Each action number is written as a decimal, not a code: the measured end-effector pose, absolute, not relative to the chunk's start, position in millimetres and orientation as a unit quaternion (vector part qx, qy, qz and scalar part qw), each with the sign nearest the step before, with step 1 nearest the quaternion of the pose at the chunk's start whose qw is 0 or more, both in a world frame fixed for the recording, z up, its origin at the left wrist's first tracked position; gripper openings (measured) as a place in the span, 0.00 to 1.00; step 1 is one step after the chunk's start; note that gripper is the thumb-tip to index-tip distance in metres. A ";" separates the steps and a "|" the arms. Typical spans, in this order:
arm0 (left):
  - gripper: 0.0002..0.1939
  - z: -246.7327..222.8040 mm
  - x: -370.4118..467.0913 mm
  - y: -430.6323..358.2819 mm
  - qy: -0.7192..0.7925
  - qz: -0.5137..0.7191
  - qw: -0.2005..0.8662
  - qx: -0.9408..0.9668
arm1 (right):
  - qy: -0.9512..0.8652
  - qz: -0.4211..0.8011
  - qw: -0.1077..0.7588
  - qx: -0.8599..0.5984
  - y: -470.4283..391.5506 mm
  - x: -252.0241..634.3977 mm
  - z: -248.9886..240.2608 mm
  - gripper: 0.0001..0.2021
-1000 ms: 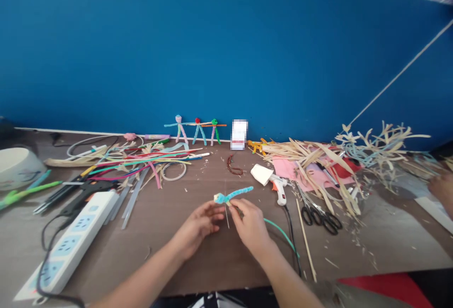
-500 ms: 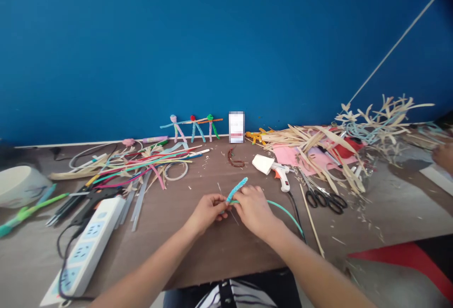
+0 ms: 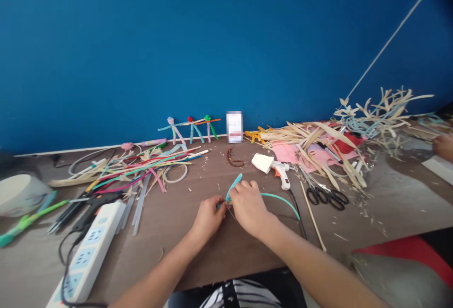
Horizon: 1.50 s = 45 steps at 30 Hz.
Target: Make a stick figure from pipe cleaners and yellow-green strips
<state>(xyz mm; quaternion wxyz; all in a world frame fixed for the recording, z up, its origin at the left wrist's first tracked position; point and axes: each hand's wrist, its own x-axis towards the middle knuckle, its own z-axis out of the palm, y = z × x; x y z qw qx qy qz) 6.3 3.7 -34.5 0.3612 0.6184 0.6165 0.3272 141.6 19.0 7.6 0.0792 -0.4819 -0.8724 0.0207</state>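
Close together over the table's front middle, my left hand (image 3: 208,217) and my right hand (image 3: 250,210) both have their fingers closed on a fuzzy light-blue pipe cleaner (image 3: 234,186), which looks thickly wound. Its upper end sticks up between the hands; the lower part is hidden by fingers. From under my right hand a long teal pipe cleaner (image 3: 283,199) curves out to the right. A thin wire-like strand (image 3: 231,213) shows below the fingertips. Behind the hands lies a white glue gun (image 3: 281,172), touching neither hand.
Left are a power strip (image 3: 88,251), a black glue gun (image 3: 97,204), a white bowl (image 3: 21,195) and scattered pipe cleaners (image 3: 141,169). Three small pipe-cleaner figures (image 3: 191,131) stand by the wall. Right are scissors (image 3: 329,197), dried strips (image 3: 300,136) and another person's hand (image 3: 443,146).
My right hand has turned and risen slightly over the blue pipe cleaner, covering more of it. The teal strand's visible curve has shifted a little. The view has tilted slightly.
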 end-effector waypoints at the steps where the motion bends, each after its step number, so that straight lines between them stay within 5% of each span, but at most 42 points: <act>1: 0.08 -35.0 6.3 3.9 0.618 0.328 0.359 0.618 | -0.871 0.018 0.082 -0.484 19.3 140.3 7.1 0.07; 14: 0.12 -44.4 19.4 6.3 0.568 0.478 0.549 0.383 | -0.841 0.109 0.116 -0.517 -0.7 134.8 -0.6 0.10; 31: 0.12 -35.7 11.3 -0.4 0.495 0.456 0.681 0.290 | -0.862 0.149 0.111 -0.471 -5.7 150.1 7.0 0.12; 38: 0.11 -16.9 2.4 -0.6 0.416 0.458 0.749 0.237 | -0.785 0.317 0.270 -0.459 7.6 160.4 -5.8 0.10; 45: 0.11 -9.5 -13.8 -1.7 0.408 0.323 0.767 0.374 | -0.663 0.546 0.244 -0.450 27.2 167.4 -12.7 0.05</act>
